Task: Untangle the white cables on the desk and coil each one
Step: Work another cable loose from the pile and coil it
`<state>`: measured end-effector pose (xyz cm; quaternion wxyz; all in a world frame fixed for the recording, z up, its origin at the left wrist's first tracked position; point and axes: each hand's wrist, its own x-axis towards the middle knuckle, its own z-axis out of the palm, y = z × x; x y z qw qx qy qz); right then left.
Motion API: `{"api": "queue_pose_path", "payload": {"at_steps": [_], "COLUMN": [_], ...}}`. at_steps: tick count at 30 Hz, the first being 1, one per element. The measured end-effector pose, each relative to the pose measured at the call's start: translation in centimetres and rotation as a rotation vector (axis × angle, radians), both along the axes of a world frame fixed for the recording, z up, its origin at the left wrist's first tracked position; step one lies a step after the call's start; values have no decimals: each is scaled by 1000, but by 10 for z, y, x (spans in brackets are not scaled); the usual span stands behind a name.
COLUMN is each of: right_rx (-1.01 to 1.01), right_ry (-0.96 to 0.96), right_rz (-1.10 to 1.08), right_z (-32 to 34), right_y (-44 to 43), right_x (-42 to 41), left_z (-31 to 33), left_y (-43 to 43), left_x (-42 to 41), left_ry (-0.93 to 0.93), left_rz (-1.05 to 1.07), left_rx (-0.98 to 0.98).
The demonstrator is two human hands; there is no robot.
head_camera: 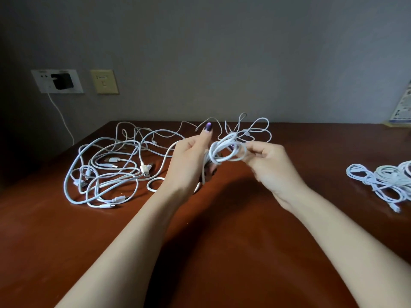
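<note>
Two bare forearms reach away from me over a reddish-brown desk, and the hands meet above its middle. I see the left hand curled round a few white strands that drop from its palm toward the desk, its thumb straight and pointing up at the wall. The right hand has its fingers bent, the tips pinching the right side of a small coil held in the air between both hands. That coil is a flattened ring of several turns, its open face turned roughly toward me and its long axis running left to right. Loose loops of cable stand up behind it. On the left half of the desk lies a tangle of white cables, sprawled flat with several plugs showing. Well apart, at the right edge, sits a pile of coiled cables. On the wall at far left, a black adapter sits in a socket plate, beside a beige plate.
</note>
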<state>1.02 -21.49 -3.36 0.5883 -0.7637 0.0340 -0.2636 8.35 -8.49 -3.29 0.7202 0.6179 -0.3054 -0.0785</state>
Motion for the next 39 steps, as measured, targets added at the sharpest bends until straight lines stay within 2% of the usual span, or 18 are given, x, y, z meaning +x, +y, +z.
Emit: {"api": "queue_pose_path", "payload": {"at_steps": [4,7,10,14,18,21,26,32,36,39], "right_rx": [-82,-338,-589,-961,-1206,-1270,-1340,-1314,-1129,-908], "right_ry": [-43,-101,-109,-19,-79,-148,-249,-301,-289,-184], "right_rz": [-118,-215,-245,-168,-241,-281,-225,-159,-185,-114], "right_z": [-11,-21,-26,-30,-28,-29,-25,-12,-3,3], "right_y": [9,12,17,25,27,29,33,26,17,7], "right_x": [5,6,4,-2,-3,0,-4,-7,-7,-8], "left_z": [-3,-6,-10,-17,-17,-18,-22,-16,-19,-19], "left_y": [-2,-2,-3,-3,-2,-4,-5,-5,0,-1], "left_x": [8,13,15,17,15,17,24,24,24,22], "left_ry": [177,251,237,-16,-342,-372,-426,-504,-589,-626], "left_rz": [49,60,113,332,510,547,566,553,426,334], "left_rx": [-84,-117,-107,60,321,392,525,473,546,568]}}
